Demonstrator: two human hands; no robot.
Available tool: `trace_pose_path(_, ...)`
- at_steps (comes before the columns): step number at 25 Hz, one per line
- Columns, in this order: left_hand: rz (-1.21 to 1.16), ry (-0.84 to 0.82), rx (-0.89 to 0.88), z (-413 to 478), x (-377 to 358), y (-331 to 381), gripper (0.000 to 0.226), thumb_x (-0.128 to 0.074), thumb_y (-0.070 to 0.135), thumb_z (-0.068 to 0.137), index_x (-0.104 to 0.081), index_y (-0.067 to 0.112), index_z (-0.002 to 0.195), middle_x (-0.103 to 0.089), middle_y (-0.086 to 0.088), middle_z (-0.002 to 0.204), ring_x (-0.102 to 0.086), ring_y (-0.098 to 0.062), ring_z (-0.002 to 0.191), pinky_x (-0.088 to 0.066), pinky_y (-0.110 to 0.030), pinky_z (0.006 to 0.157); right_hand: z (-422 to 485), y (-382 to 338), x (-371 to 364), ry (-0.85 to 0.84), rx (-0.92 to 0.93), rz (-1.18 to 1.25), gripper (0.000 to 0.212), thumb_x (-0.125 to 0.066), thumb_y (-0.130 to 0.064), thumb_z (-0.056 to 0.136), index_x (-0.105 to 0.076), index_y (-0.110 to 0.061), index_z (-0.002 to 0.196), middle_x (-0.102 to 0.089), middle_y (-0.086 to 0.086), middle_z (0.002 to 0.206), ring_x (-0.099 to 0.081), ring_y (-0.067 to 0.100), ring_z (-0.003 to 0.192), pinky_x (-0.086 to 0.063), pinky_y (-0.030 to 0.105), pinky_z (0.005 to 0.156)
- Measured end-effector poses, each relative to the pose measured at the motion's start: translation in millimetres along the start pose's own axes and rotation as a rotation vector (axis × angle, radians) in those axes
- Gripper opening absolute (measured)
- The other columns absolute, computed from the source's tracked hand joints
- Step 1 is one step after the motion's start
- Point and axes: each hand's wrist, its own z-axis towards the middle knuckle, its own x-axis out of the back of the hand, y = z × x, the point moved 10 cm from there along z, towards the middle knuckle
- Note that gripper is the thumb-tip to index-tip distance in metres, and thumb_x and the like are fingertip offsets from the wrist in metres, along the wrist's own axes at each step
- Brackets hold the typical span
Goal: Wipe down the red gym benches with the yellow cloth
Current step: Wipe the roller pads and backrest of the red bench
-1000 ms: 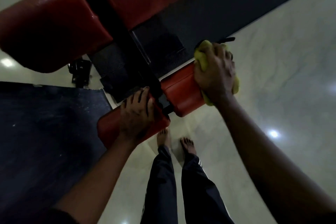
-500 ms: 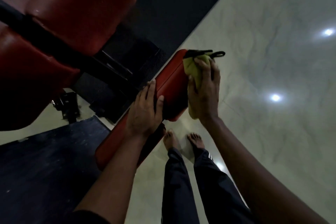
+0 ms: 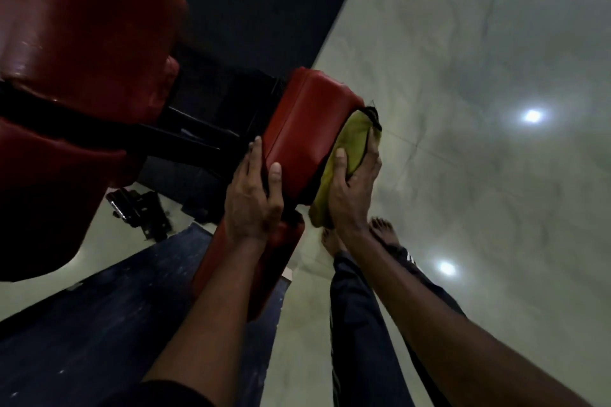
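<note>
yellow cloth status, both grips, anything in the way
Left grip holds red pad. Right grip holds yellow cloth against pad's side. Nothing blocking the wipe.

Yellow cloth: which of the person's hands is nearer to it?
Right. The right hand holds the cloth against one side of the red pad; the left hand grips its other edge, clear of the cloth.

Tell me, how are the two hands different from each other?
The left hand is bare and clasps the red bench pad itself, thumb on its face; the right hand pinches the yellow cloth against the pad. The left hand is on the pad's left edge; the right hand is on its right side. Both work on the same pad.
</note>
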Motion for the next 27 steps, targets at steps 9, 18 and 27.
trace_pose_path(9, 0.007, 0.006, 0.007, -2.6, -0.8, -3.8, 0.064, -0.020, 0.060, 0.102, -0.020, 0.032, 0.160, -0.036, -0.005, 0.160, -0.039, -0.023, 0.143, -0.039, -0.048, 0.113, 70.3, 40.1, -7.9, -0.024, -0.320, 0.198, 0.039, -0.032, -0.030, 0.110, -0.048, -0.014, 0.141, -0.060, 0.004, 0.126, -0.055, 0.016, 0.113, -0.046, 0.036, 0.102)
trace_pose_path(18, 0.017, -0.005, 0.031, -2.0, -1.0, -4.7, 0.063, -0.021, 0.060, 0.101, -0.017, 0.036, 0.159, -0.036, -0.006, 0.159, -0.042, -0.026, 0.140, -0.045, -0.050, 0.105, 51.9, 50.9, -9.2, -0.158, -0.402, 0.365, 0.030, -0.038, -0.029, 0.109, -0.055, -0.016, 0.130, -0.067, 0.002, 0.113, -0.066, 0.015, 0.102, -0.055, 0.026, 0.087)
trace_pose_path(27, 0.007, -0.001, 0.001, -0.2, -3.3, -1.8, 0.064, -0.020, 0.059, 0.102, -0.017, 0.033, 0.160, -0.037, -0.009, 0.157, -0.046, -0.027, 0.136, -0.047, -0.051, 0.105, 98.7, 48.4, -8.9, -0.235, -0.428, 0.473, 0.021, -0.047, -0.029, 0.106, -0.062, -0.019, 0.117, -0.070, 0.005, 0.108, -0.068, 0.021, 0.100, -0.056, 0.039, 0.088)
